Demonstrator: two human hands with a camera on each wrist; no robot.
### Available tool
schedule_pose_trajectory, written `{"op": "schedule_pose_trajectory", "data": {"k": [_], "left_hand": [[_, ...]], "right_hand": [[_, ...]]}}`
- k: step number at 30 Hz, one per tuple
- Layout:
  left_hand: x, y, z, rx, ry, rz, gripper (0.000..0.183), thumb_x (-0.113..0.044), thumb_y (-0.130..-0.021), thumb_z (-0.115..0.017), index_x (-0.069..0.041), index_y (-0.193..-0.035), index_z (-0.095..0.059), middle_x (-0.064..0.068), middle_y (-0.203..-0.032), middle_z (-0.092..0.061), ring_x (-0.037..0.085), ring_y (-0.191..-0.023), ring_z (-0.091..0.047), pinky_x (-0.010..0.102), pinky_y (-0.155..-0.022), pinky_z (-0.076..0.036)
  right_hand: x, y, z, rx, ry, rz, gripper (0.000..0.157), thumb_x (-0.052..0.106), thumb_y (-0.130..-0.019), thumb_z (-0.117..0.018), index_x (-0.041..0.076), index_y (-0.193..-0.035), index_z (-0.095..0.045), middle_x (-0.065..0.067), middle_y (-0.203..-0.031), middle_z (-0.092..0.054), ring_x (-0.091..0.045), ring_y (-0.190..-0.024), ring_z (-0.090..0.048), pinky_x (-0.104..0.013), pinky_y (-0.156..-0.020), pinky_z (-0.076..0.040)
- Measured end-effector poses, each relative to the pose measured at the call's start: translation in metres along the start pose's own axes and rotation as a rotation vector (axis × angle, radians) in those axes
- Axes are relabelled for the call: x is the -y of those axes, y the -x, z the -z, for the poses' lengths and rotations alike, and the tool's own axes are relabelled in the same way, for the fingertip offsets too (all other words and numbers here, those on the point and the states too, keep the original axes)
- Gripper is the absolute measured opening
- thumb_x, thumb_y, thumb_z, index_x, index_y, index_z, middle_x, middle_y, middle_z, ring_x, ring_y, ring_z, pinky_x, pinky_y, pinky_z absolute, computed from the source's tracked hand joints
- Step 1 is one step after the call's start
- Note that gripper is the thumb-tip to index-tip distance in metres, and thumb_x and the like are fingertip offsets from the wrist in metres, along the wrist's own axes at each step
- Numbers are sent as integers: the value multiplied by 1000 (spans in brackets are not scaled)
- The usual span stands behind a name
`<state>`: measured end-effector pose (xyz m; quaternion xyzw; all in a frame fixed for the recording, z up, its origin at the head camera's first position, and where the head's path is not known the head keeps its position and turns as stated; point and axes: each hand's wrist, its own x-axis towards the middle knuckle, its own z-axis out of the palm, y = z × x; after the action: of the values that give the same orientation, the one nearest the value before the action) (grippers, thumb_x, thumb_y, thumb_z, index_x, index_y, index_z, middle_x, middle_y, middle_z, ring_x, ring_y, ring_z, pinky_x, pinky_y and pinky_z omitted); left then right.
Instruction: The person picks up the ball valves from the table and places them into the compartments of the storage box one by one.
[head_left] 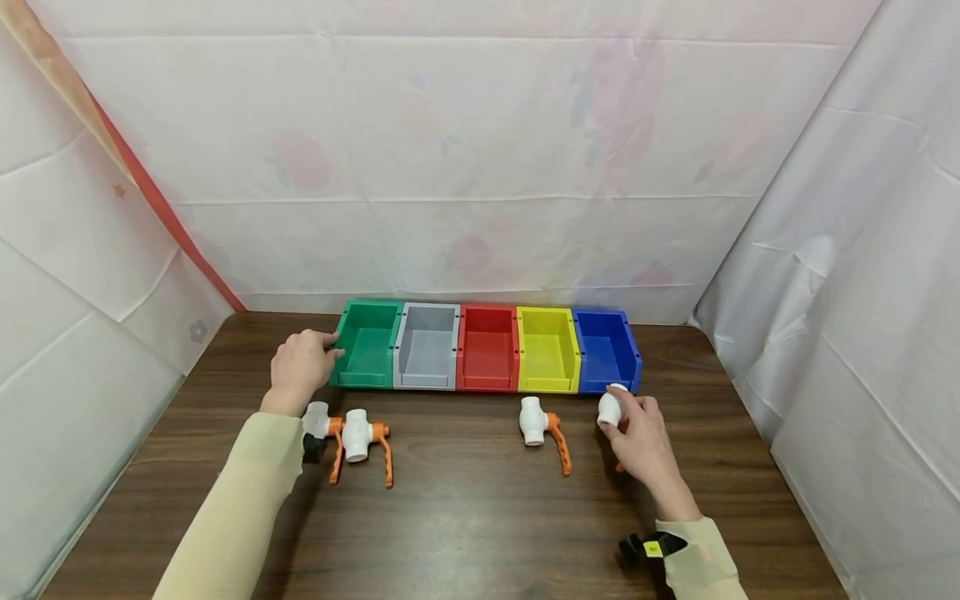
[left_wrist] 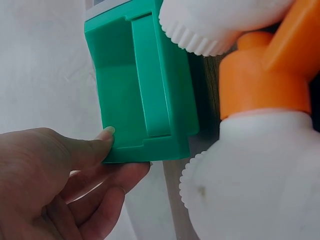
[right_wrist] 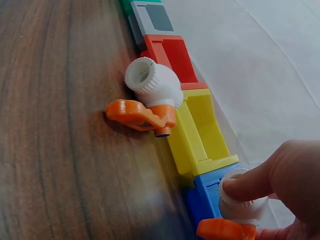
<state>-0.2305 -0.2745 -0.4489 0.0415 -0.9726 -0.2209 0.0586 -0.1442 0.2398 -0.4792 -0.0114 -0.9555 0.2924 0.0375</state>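
Observation:
My left hand [head_left: 302, 367] pinches the outer side wall of the green bin [left_wrist: 117, 90], thumb inside the rim and fingers below it. Two white ball valves with orange lever handles lie close to that wrist, the nearer valve [head_left: 357, 435] beside the other valve [head_left: 317, 419], which the sleeve partly overlaps. In my right hand [head_left: 643, 437] is another white ball valve [right_wrist: 252, 209], gripped with the thumb on its white body. This valve is in front of the blue bin [head_left: 606, 358], and its orange handle is mostly hidden in the head view.
Grey [head_left: 427, 354], red [head_left: 489, 354] and yellow [head_left: 547, 354] bins stand between the green and blue ones in a joined row. Another ball valve [head_left: 533, 421] lies before the yellow bin. A white patterned curtain [head_left: 480, 167] hangs behind the dark wooden table [head_left: 465, 517].

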Motion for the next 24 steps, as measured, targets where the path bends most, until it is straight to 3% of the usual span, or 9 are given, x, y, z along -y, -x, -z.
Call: {"op": "schedule_pose_trajectory", "data": {"k": [24], "left_hand": [[1,2,0,3,8,-10,40,-18,-97,-66,-1,-133,-63,28,-122,-64,22,-46,-47,33,-41,-35]], "right_hand": [[4,-17,11,-51,-50,-6,57,14,-92,-71,12,-145,-50,-25,-127,-43,-40,-111,-46,-55,-87,-43]]}}
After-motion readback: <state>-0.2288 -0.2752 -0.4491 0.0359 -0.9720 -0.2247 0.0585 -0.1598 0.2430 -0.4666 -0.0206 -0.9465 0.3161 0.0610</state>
